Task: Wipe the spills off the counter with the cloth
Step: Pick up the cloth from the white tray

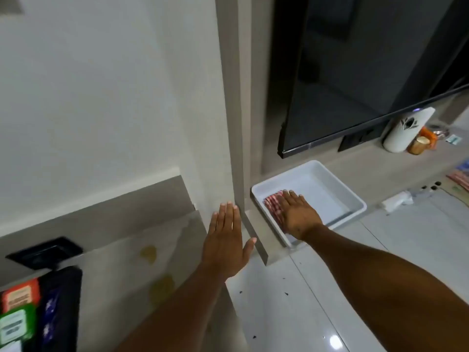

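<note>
Cloth: a red-and-white checked cloth [274, 204], bunched, lies in the near-left corner of a shallow white plastic tray [352, 196]; only part of it shows past the hand on it.
Tray: it sits on a pale wood-grain ledge [355, 161] below a large black screen [355, 85]; apart from the cloth it looks bare.
Right hand: the right hand [297, 214] lies flat on top of the cloth, fingers stretched out over it; the grip looks released and pressing down, not closed around the fabric, though the underside is hidden.
Left hand: the left hand [227, 240] is spread flat, palm down, fingers together, holding nothing; it hovers over or rests on the right end of the counter, and which one I cannot tell.
Counter: the pale beige counter [121, 273] at lower left, well apart from the tray.
Spills: two yellowish blotches, one spill [149, 254] nearer the wall and a second spill [162, 288] closer in, both apparently untouched.
Progress: by my reading the task has barely begun; the cloth is only being reached for.
Left to do: grasp the cloth, lift it from the tray, carry it across to the counter, wipe both blotches.
</note>
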A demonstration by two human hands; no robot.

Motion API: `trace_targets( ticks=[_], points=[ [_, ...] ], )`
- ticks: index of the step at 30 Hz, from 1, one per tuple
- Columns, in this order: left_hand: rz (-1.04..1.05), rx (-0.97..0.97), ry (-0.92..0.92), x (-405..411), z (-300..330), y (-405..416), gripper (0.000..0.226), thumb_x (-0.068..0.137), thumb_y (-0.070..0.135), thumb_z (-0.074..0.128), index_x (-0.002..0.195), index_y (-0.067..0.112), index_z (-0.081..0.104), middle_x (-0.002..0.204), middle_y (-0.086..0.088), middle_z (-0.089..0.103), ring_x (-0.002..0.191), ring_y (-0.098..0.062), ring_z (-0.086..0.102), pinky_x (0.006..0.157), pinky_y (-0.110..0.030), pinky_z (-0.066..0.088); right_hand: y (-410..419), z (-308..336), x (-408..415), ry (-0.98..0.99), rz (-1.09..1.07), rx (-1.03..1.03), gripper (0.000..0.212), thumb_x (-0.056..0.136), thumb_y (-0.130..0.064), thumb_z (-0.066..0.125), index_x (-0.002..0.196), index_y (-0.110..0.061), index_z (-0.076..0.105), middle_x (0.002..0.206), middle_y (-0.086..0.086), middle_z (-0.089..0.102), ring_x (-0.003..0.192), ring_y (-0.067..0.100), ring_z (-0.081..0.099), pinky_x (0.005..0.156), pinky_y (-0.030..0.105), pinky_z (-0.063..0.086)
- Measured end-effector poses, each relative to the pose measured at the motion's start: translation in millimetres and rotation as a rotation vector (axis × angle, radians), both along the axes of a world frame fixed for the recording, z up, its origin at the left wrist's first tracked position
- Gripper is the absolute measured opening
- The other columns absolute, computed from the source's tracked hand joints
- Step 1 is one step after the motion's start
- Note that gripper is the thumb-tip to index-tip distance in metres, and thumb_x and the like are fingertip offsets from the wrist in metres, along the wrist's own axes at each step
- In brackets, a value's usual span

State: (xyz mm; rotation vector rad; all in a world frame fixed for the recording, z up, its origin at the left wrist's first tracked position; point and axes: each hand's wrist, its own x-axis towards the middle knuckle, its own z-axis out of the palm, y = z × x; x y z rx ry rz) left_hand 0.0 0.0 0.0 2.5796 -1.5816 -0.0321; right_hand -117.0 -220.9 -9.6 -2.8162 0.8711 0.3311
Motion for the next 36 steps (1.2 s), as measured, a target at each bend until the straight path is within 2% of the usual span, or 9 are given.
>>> trace_targets(
  ticks=[3, 7, 11, 15, 19, 25, 30, 33, 36],
  points=[
    [0.018, -0.004, -0.015, 3.9, -12.3, -5.7, 0.088, 0.098, 0.062, 0.019, 0.157, -0.003, 0.023, 0.163, -0.026, 0.031, 0.152, -0.042, 0.029, 0.123, -0.050, 0.018, -10.4, -17.2, 11.3, -0.038, -0.004, 0.015, 0.063, 0.106, -0.047, 0.017, 0.161, -0.019, 0.004, 0.171, 0.006, 0.000, 0.157, 0.026, -0.004, 0.124, 0.038, -0.006],
    [0.005, 0.027, -0.029, 9.1, -26.5, -12.0, 0.087, 0.099, 0.062, 0.018, 0.156, -0.003, 0.026, 0.163, -0.026, 0.031, 0.152, -0.041, 0.029, 0.123, -0.049, 0.017, -20.4, -39.8, 21.3, -0.020, 0.032, 0.024, 0.063, 0.106, -0.048, 0.016, 0.162, -0.021, 0.004, 0.171, 0.006, -0.003, 0.156, 0.028, -0.007, 0.122, 0.040, -0.009],
    [0.013, 0.040, 0.035, 9.3, -35.1, -22.6, 0.095, 0.094, 0.068, 0.010, 0.159, -0.001, 0.014, 0.168, -0.023, 0.018, 0.156, -0.038, 0.015, 0.125, -0.047, 0.009, -27.7, -56.5, 24.0, 0.047, 0.012, 0.015, 0.071, 0.102, -0.060, 0.016, 0.161, -0.024, -0.003, 0.170, 0.006, -0.008, 0.155, 0.032, -0.012, 0.120, 0.051, -0.012],
    [0.014, 0.025, 0.102, 4.2, -44.3, -31.5, 0.095, 0.094, 0.068, 0.026, 0.160, 0.002, 0.008, 0.169, -0.021, 0.012, 0.157, -0.036, 0.009, 0.126, -0.047, 0.007, -27.1, -70.9, 23.2, 0.074, -0.011, 0.033, 0.083, 0.098, -0.068, 0.028, 0.160, -0.028, -0.011, 0.170, 0.003, -0.013, 0.155, 0.032, -0.014, 0.121, 0.056, -0.005],
    [0.012, 0.040, 0.125, 2.8, -53.0, -29.2, 0.096, 0.094, 0.070, 0.019, 0.160, 0.002, 0.003, 0.170, -0.020, 0.005, 0.158, -0.034, 0.002, 0.126, -0.044, -0.001, -29.3, -68.1, 29.2, 0.062, -0.038, 0.034, 0.073, 0.103, -0.051, 0.040, 0.160, -0.029, 0.000, 0.171, 0.002, -0.002, 0.156, 0.035, -0.002, 0.122, 0.056, 0.011],
    [0.002, 0.044, 0.088, -0.7, -56.2, -8.8, 0.095, 0.094, 0.068, 0.011, 0.160, -0.001, 0.008, 0.169, -0.023, 0.011, 0.157, -0.037, 0.007, 0.128, -0.048, 0.007, -29.5, -48.4, 40.4, 0.081, -0.037, 0.040, 0.067, 0.097, -0.036, 0.056, 0.154, -0.029, 0.022, 0.165, 0.007, 0.019, 0.145, 0.039, 0.029, 0.117, 0.055, 0.033],
    [0.034, 0.016, 0.056, -0.7, -38.8, 12.4, 0.092, 0.096, 0.063, 0.018, 0.159, -0.003, 0.015, 0.168, -0.025, 0.017, 0.157, -0.039, 0.011, 0.127, -0.049, 0.006, -20.0, -12.0, 30.6, 0.047, -0.117, 0.041, 0.072, 0.094, -0.021, 0.063, 0.155, -0.027, 0.025, 0.164, 0.010, 0.024, 0.142, 0.041, 0.035, 0.116, 0.057, 0.033],
    [0.070, -0.017, 0.082, -15.0, -31.8, 43.5, 0.090, 0.096, 0.062, 0.023, 0.158, -0.004, 0.021, 0.167, -0.025, 0.022, 0.156, -0.039, 0.016, 0.127, -0.051, 0.013, -3.7, 9.1, 15.4, -0.119, -0.261, 0.062, 0.068, 0.096, -0.005, 0.054, 0.155, -0.028, 0.029, 0.163, 0.009, 0.032, 0.139, 0.040, 0.044, 0.115, 0.055, 0.038],
    [0.090, 0.022, 0.147, -47.2, -37.5, 96.4, 0.090, 0.095, 0.061, 0.024, 0.158, -0.004, 0.018, 0.168, -0.025, 0.019, 0.157, -0.037, 0.012, 0.129, -0.047, 0.007, 34.4, 22.9, -6.2, -0.270, -0.325, 0.033, 0.069, 0.095, 0.001, 0.054, 0.156, -0.024, 0.031, 0.163, 0.007, 0.034, 0.140, 0.038, 0.045, 0.115, 0.050, 0.038]
  ],
)
